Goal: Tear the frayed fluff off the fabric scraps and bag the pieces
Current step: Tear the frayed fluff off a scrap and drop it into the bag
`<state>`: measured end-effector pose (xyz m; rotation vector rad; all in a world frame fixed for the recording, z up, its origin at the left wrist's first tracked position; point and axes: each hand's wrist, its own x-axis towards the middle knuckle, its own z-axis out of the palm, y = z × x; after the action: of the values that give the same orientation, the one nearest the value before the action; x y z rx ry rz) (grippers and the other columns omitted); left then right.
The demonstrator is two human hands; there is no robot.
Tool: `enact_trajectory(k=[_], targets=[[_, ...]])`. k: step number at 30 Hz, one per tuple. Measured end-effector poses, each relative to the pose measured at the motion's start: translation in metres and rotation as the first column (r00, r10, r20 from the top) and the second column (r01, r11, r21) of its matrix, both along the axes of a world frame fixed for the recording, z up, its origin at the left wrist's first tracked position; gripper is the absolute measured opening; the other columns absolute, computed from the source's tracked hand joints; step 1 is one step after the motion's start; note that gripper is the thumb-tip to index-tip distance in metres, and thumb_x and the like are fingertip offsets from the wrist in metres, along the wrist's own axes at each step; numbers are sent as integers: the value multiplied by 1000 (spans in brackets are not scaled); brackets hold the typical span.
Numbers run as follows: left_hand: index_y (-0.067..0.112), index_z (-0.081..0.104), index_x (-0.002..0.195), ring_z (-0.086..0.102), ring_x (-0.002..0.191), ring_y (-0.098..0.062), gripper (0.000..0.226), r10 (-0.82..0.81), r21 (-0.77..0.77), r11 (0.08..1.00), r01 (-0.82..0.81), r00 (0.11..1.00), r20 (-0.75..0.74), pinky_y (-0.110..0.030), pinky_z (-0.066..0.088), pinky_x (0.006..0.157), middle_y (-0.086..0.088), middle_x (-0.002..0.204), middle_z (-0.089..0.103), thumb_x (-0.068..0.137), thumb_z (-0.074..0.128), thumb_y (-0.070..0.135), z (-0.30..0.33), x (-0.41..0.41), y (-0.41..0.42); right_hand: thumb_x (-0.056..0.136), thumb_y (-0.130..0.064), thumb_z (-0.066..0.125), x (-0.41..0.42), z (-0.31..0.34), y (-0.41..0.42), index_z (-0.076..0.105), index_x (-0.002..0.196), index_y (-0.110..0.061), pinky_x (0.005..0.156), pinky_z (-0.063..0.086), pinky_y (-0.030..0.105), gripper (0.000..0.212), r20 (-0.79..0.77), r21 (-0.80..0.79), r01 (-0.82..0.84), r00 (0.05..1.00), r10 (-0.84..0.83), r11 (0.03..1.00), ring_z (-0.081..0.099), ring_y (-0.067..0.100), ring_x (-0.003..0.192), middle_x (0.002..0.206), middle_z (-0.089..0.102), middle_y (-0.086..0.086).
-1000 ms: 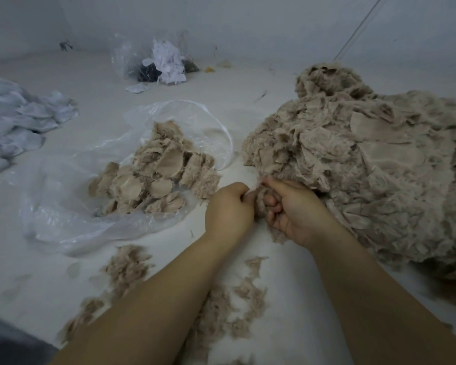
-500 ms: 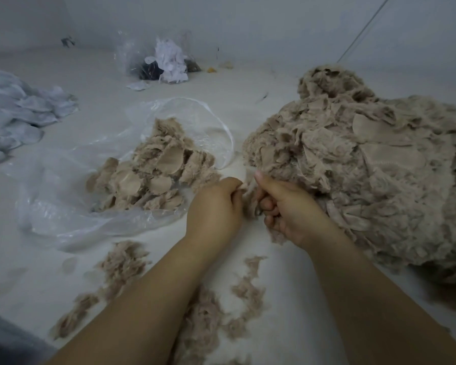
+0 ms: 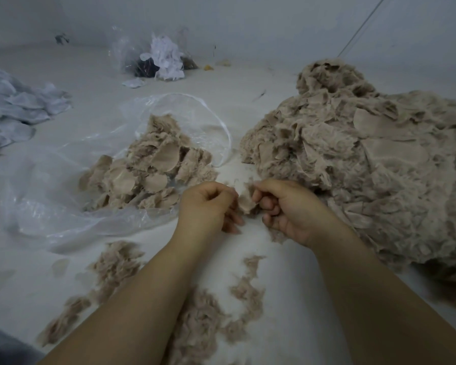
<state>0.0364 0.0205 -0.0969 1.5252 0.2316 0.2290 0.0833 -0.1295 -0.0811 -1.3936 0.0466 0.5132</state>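
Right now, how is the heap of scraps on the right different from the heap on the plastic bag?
The right heap is far larger and taller and lies on the bare floor. The bag heap is small and flat, on the clear bag, and shows more smooth round pieces. Both are the same beige fabric.

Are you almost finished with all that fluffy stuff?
Not nearly. Some cleaned pieces lie in the clear bag, and torn fluff is scattered in front. Left hand and right hand pinch one scrap. The big pile is left.
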Motion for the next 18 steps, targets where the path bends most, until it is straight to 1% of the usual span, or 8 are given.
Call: enact_trajectory(k=[2,4,7,9,12,14,16,18], targets=[[1,67,78,60,43,-21,14,-29,115,993,27,999,21,-25,46,40,-13,54,63,91,63,1,-2,1,1,86,-29,70,0,-1,0,61,65,-14,42,40,17,28,19,-24,-16,1000,16,1000,38,5,40,50,41,-4],[3,68,79,57,39,-16,11,-88,211,974,82,996,18,-23,45,39,-10,51,63,90,66,0,-4,3,1,86,-25,72,0,-4,2,58,70,-15,42,41,16,24,49,-72,-40,998,43,997,41,3,40,49,42,-6],[10,70,82,58,40,-13,13,-157,261,952,158,987,-26,-22,46,39,-2,50,63,89,67,-1,-6,3,0,88,-18,69,0,-3,3,57,68,-16,40,40,16,24,53,-100,-48,997,53,994,41,3,40,47,43,-8],[10,70,90,57,41,-12,6,-125,299,945,132,991,-40,-23,46,40,1,51,63,88,70,4,-8,6,1,88,-18,71,0,-2,3,58,61,-19,40,41,16,30,42,-82,-37,998,41,996,41,2,39,47,44,-8],[16,58,120,61,50,-15,40,-17,489,871,38,999,-47,-29,49,51,-2,62,66,84,75,18,-12,11,2,88,-18,71,-2,-2,3,58,67,-17,39,41,16,25,42,-73,-37,998,40,997,42,1,38,47,46,-8],[17,54,131,64,63,-17,53,-23,585,807,78,995,-101,-35,53,60,-2,73,68,83,75,26,-9,15,1,90,-19,69,-2,-2,3,57,75,-16,40,41,16,19,36,-69,-28,999,31,997,40,2,38,46,44,-8],[14,65,110,65,71,-20,33,-65,658,741,137,989,-132,-37,55,64,-2,80,68,83,75,29,-6,20,-1,91,-21,67,-2,-2,2,56,82,-16,40,41,17,15,27,-64,-9,1000,11,998,38,3,39,48,42,-7],[15,65,81,61,65,-20,14,-74,675,727,128,991,-107,-35,53,60,-2,72,65,84,75,23,-5,21,-3,92,-21,66,-3,-1,1,56,81,-16,41,43,18,15,22,-64,-10,1000,11,998,38,4,40,48,41,-7]])
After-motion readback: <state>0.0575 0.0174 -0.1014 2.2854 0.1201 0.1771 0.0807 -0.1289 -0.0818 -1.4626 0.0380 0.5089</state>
